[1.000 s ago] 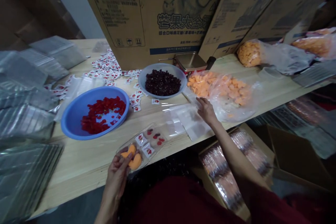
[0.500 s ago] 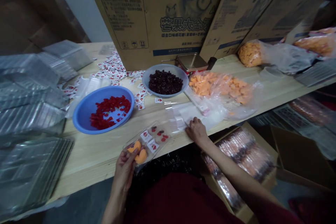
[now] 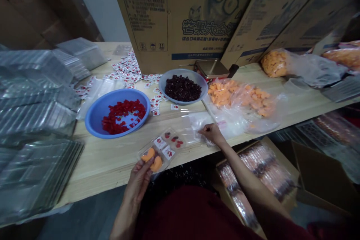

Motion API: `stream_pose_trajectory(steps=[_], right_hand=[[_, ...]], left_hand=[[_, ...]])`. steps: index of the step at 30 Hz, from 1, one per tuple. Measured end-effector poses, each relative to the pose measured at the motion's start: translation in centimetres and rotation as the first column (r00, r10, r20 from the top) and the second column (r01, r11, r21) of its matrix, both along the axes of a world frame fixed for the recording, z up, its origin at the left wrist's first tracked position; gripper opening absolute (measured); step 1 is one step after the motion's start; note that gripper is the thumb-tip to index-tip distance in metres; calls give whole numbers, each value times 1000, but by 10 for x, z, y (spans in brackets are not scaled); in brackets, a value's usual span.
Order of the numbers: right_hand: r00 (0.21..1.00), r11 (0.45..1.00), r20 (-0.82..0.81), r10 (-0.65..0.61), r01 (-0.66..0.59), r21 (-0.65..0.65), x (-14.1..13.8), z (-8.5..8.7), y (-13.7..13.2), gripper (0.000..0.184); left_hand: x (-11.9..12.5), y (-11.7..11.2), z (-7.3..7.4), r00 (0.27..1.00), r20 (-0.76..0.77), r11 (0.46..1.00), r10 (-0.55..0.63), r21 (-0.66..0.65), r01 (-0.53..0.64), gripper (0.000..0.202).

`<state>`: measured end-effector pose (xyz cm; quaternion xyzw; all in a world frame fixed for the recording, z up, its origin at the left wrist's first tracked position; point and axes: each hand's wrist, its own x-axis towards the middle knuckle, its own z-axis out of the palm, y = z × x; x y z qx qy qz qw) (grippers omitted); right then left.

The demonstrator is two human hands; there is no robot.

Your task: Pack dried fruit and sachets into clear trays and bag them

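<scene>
My left hand grips the near end of a clear plastic tray at the table's front edge. In its compartments lie orange heart-shaped pieces, small white printed packets, and red and dark pieces. To the right, my right hand pinches the edge of a clear plastic bag from the flat bags on the table. Behind the tray stand a blue basin of red pieces and a pale bowl of dark pieces.
Stacked clear trays fill the left side. Loose white packets lie before a tall carton. A bag of orange pieces rests at right. Below the table edge, an open carton holds wrapped packs.
My right hand has drawn up the bag's edge, which now looks crumpled at my fingers. My left hand still holds the tray. The whole view has shifted slightly.
</scene>
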<state>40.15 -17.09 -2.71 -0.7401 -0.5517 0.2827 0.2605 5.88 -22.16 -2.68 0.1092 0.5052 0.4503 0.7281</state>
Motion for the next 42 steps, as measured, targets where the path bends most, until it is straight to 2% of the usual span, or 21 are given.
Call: stream_pose_trajectory(steps=[5, 9, 13, 18, 22, 27, 32, 37, 40, 42], right_hand=[[969, 1000, -244, 30, -31, 2, 10, 2, -5, 32], [944, 998, -328, -35, 51, 42, 3, -5, -8, 27], [923, 992, -376, -77, 108, 63, -9, -16, -9, 33], [903, 998, -429, -11, 36, 51, -13, -14, -9, 33], [884, 999, -465, 37, -22, 37, -11, -8, -11, 25], [890, 990, -452, -60, 111, 89, -14, -9, -16, 23], [905, 948, -402, -137, 237, 211, -33, -6, -28, 18], [975, 898, -198, -97, 172, 406, -56, 1, -40, 10], [990, 889, -125, -62, 112, 444, -64, 4, -44, 9], [994, 896, -102, -38, 80, 437, -67, 4, -47, 9]], left_hand=[[8, 1, 5, 997, 55, 998, 51, -26, -49, 23], [17, 1, 7, 992, 114, 998, 53, -27, -50, 31], [28, 4, 11, 990, 118, 997, 82, 2, -83, 29], [51, 15, 21, 976, 218, 993, 21, 113, -47, 30], [66, 20, 17, 973, 232, 990, -14, 139, -19, 32], [64, 10, 5, 986, 164, 993, -9, 122, -11, 40], [65, -6, 16, 996, 81, 991, -23, 133, 12, 48], [79, -22, 24, 996, -81, 973, -48, 223, 65, 56], [82, -27, 20, 982, -180, 961, -61, 255, 106, 55], [84, -28, 17, 980, -196, 961, -38, 262, 90, 52]])
